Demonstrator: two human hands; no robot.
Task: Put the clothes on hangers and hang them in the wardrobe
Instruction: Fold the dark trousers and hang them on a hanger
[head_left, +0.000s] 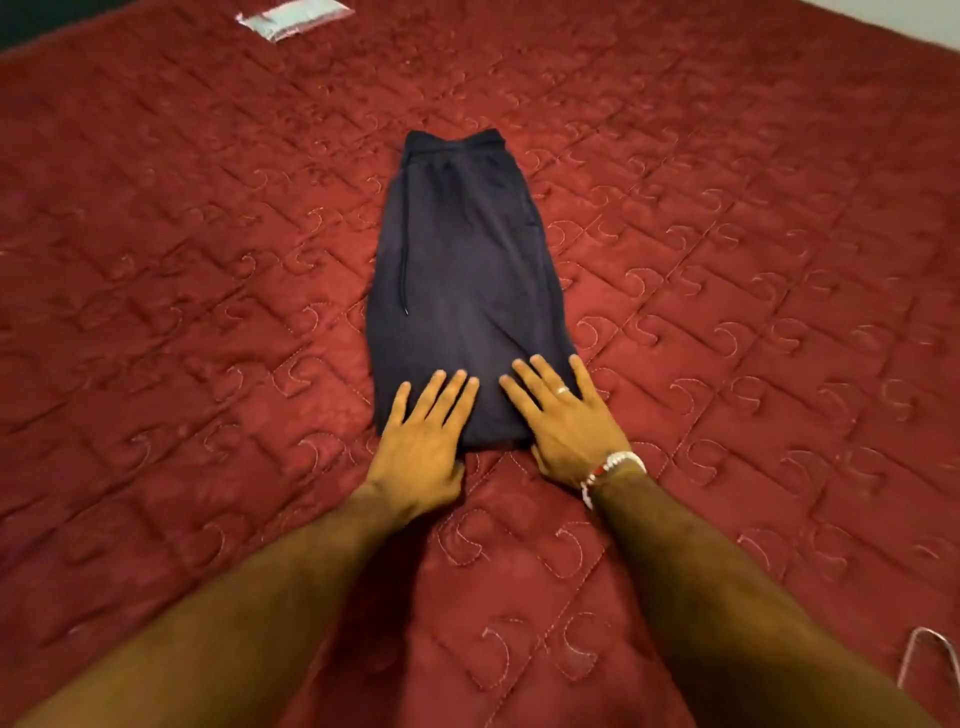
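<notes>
Both hands press flat on the folded trousers' near end.

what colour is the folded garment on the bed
Dark navy blue; the folded garment shows best in the head view, against the red quilted bedspread.

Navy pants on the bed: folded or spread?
Folded. The navy pants lie flat as one narrow panel, waistband at the far end; left hand and right hand press the near edge.
</notes>
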